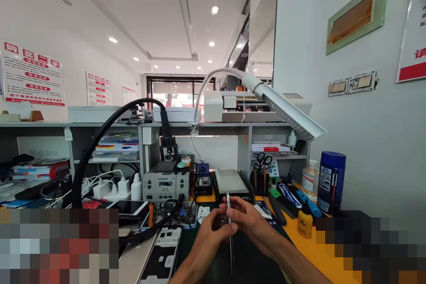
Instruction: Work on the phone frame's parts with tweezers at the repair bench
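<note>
Both my hands meet low in the middle over a dark work mat [253, 262]. My left hand [213, 233] and my right hand [248, 222] are both closed around a thin phone [229, 217] seen edge-on, standing nearly upright between them. The fingers of both hands pinch its sides. Its silver top end pokes up above my fingers.
A soldering station [165, 185] with a black hose [109, 128], a heating plate [230, 182], a desk lamp [286, 111], a blue canister [330, 182], a yellow bottle [305, 222], scissors [263, 159], opened phone parts [163, 253] and chargers [113, 186] crowd the bench.
</note>
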A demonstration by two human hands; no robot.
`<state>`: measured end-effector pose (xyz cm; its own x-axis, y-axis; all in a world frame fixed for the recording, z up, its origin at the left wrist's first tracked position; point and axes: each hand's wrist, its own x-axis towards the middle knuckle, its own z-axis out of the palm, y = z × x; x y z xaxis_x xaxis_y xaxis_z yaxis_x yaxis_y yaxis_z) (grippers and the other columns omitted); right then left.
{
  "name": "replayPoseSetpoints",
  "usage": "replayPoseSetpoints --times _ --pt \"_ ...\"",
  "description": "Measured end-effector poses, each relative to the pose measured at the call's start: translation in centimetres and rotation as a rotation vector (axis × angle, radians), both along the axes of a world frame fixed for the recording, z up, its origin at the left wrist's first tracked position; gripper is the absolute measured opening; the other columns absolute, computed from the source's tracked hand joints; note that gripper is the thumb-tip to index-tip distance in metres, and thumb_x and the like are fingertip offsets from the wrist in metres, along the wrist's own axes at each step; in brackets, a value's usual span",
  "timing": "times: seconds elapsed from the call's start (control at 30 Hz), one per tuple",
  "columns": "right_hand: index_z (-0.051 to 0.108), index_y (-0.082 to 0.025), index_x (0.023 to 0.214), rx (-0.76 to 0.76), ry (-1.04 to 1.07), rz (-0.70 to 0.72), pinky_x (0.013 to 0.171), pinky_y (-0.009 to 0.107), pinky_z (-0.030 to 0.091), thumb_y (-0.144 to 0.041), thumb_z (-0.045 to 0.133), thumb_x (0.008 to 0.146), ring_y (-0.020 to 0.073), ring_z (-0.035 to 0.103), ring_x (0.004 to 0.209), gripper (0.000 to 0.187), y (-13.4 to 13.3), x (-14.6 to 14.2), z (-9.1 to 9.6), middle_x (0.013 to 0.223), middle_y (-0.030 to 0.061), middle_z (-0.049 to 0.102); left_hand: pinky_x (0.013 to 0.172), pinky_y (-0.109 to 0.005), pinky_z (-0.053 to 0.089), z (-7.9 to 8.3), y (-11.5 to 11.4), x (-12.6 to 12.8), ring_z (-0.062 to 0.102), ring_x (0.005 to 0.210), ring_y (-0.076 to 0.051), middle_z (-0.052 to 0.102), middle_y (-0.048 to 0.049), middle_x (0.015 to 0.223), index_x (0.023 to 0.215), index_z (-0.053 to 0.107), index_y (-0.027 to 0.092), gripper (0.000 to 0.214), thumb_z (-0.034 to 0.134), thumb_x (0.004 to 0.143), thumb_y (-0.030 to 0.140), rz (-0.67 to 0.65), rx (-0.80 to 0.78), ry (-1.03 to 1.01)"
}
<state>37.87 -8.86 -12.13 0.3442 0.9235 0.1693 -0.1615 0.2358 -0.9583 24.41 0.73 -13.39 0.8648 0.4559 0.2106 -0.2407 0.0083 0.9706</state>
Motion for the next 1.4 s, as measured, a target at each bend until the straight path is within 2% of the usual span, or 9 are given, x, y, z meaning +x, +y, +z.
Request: replayPoseSetpoints --times 0.1,0.3,0.47,0.77,1.0,1.4 --pt "0.068 -0.019 0.12 0.002 -0.003 0.013 0.104 0.045 0.046 -0.038 0.088 0.075 0.0331 0.057 0.126 0.053 -0.35 0.0 -0.02 0.124 0.0113 0.067 0.088 -0.039 0.046 -0.13 0.03 -0.01 0.061 0.113 -0.031 0.072 -0.01 0.114 0.119 0.066 0.017 0.043 0.073 0.08 0.034 -0.019 -0.036 0.025" --pt "0.068 -0.02 0.12 0.015 -0.021 0.021 0.107 0.046 0.045 -0.032 0.087 0.076 0.0331 0.055 0.129 0.049 -0.52 0.04 -0.11 0.127 0.0102 0.066 0.1 -0.04 0.044 -0.41 0.05 0.08 0.059 0.118 -0.031 0.07 -0.0118 0.119 0.122 0.064 0.016 0.054 0.081 0.076 0.036 -0.045 -0.039 -0.016" --pt "0.069 -0.02 0.119 0.017 -0.045 0.022 0.105 0.049 0.046 -0.03 0.084 0.078 0.0353 0.055 0.129 0.045 -0.52 0.23 -0.34 0.13 0.0115 0.065 0.099 -0.043 0.045 -0.19 0.04 -0.19 0.059 0.118 -0.033 0.069 -0.0128 0.122 0.122 0.064 0.016 0.054 0.081 0.075 0.035 -0.059 -0.039 -0.015" --pt "0.068 -0.02 0.121 0.005 -0.074 0.024 0.113 0.052 0.039 -0.038 0.085 0.079 0.0354 0.052 0.133 0.049 -0.39 0.18 -0.43 0.132 0.0135 0.065 0.099 -0.042 0.045 0.29 -0.38 -0.59 0.057 0.12 -0.031 0.068 -0.0101 0.12 0.123 0.064 0.018 0.045 0.073 0.08 0.028 -0.044 -0.066 0.03" --pt "0.067 -0.02 0.122 0.014 -0.086 0.018 0.111 0.054 0.042 -0.036 0.088 0.075 0.0365 0.056 0.129 0.054 -0.46 0.21 -0.74 0.13 0.0136 0.066 0.101 -0.044 0.045 0.13 -0.27 -0.45 0.059 0.119 -0.032 0.069 -0.0115 0.124 0.122 0.065 0.017 0.048 0.076 0.077 0.027 -0.055 -0.039 -0.024" --pt "0.067 -0.02 0.121 0.008 -0.088 0.0 0.11 0.054 0.042 -0.034 0.088 0.072 0.0369 0.058 0.127 0.056 -0.57 -0.17 -0.05 0.13 0.0137 0.067 0.102 -0.044 0.045 0.21 -0.2 -0.59 0.058 0.122 -0.034 0.069 -0.0111 0.125 0.121 0.066 0.018 0.048 0.078 0.076 0.03 -0.085 -0.037 -0.042"
